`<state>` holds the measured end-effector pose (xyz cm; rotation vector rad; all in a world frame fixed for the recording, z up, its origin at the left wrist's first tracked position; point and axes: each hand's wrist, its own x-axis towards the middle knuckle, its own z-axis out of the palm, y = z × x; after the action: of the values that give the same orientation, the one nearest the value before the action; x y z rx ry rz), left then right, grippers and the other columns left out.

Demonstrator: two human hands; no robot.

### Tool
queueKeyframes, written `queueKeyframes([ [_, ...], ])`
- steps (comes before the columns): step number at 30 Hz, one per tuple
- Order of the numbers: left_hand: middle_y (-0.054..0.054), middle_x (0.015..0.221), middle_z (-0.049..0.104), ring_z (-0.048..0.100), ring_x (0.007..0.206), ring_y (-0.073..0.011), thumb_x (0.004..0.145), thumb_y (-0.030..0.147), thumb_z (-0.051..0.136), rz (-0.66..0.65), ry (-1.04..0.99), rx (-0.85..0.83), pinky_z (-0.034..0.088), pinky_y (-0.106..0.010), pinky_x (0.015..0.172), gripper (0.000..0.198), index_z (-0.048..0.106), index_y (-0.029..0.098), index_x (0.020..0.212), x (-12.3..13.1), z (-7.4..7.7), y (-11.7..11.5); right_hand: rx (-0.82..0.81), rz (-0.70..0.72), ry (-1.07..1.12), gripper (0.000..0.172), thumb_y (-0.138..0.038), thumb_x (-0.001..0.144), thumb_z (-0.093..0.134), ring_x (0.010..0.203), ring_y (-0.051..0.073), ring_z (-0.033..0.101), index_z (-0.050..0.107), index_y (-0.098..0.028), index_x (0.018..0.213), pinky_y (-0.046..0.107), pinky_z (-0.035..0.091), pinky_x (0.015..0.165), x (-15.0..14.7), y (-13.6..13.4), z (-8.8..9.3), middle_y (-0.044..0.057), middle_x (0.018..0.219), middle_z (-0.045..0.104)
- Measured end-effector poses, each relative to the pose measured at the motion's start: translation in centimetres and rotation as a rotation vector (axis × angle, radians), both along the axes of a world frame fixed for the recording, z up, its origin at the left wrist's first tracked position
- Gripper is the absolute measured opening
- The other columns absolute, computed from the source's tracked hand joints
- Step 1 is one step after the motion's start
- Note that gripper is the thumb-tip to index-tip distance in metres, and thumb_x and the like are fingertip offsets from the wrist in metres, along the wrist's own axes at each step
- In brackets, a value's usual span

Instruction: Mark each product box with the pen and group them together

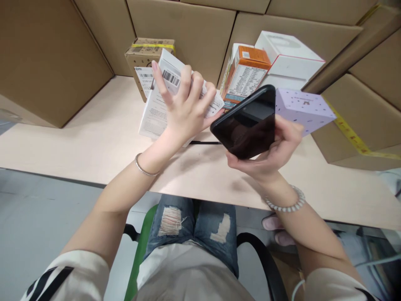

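My right hand (272,150) grips a black smartphone (250,121), its dark screen tilted up toward me. On the left, my left hand (188,100) lies over a white printed box (156,110) with a barcode, fingers spread across its top and the thumb reaching right. The box leans at an angle above the table, and its far side is hidden. Close behind it stands a small brown carton (150,48) with yellow tape and a label. A lilac spotted box (305,106) is just beyond my right hand.
An orange box with printed text (247,75) and a white box with a lid (288,56) stand at the back of the pale table (78,142). Large cardboard cartons (184,37) wall off the rear. A taped carton (360,121) sits at the right.
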<state>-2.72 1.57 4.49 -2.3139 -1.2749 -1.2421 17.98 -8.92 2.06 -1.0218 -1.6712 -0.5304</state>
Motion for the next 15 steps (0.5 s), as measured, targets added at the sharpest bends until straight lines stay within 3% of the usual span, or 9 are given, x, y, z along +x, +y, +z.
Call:
queueKeyframes([
  [3,-0.003,0.145,0.069,0.042,0.163,-0.0349,0.108,0.057,0.049,0.014,-0.008,0.015,-0.028,-0.074,0.133,0.032,0.067,0.035,0.121,0.17,0.42,-0.6,-0.298,-0.053,0.06,0.086,-0.077,0.082,0.07,0.135,0.051,0.054,0.048,-0.028,0.15,0.068,0.055,0.098,0.11,-0.49,0.04,0.018,0.133,0.061],
  [5,-0.002,0.145,0.07,0.042,0.163,-0.034,0.109,0.053,0.049,0.017,-0.023,-0.003,-0.028,-0.073,0.133,0.029,0.068,0.035,0.121,0.31,0.66,-0.89,-0.386,-0.068,0.076,0.083,-0.076,0.083,0.071,0.137,0.052,0.052,0.053,-0.028,0.148,0.068,0.055,0.098,0.12,-0.61,0.06,0.019,0.134,0.061],
  [9,-0.003,0.146,0.071,0.041,0.163,-0.032,0.11,0.037,0.043,0.027,-0.039,-0.043,-0.029,-0.071,0.133,0.028,0.069,0.036,0.119,0.61,0.84,-0.91,-0.24,-0.109,0.01,0.086,-0.075,0.083,0.072,0.126,0.048,0.061,0.048,-0.026,0.148,0.07,0.054,0.102,-0.09,-0.38,-0.01,0.019,0.129,0.065],
  [12,-0.005,0.145,0.072,0.045,0.16,-0.0295,0.111,0.03,0.033,0.058,-0.011,-0.012,-0.032,-0.07,0.13,0.037,0.069,0.035,0.117,0.81,0.77,-0.53,-0.088,-0.018,-0.053,0.086,-0.069,0.084,0.072,0.118,0.043,0.066,0.04,-0.023,0.151,0.069,0.054,0.103,-0.09,0.01,0.05,0.018,0.129,0.067],
  [15,-0.004,0.14,0.074,0.047,0.158,-0.0292,0.112,0.04,0.036,0.071,-0.051,-0.016,-0.034,-0.069,0.13,0.034,0.069,0.034,0.112,0.7,0.78,-0.13,-0.164,0.109,-0.131,0.085,-0.06,0.082,0.075,0.119,0.04,0.067,0.042,-0.021,0.15,0.064,0.056,0.104,0.19,0.37,0.43,0.018,0.131,0.068],
])
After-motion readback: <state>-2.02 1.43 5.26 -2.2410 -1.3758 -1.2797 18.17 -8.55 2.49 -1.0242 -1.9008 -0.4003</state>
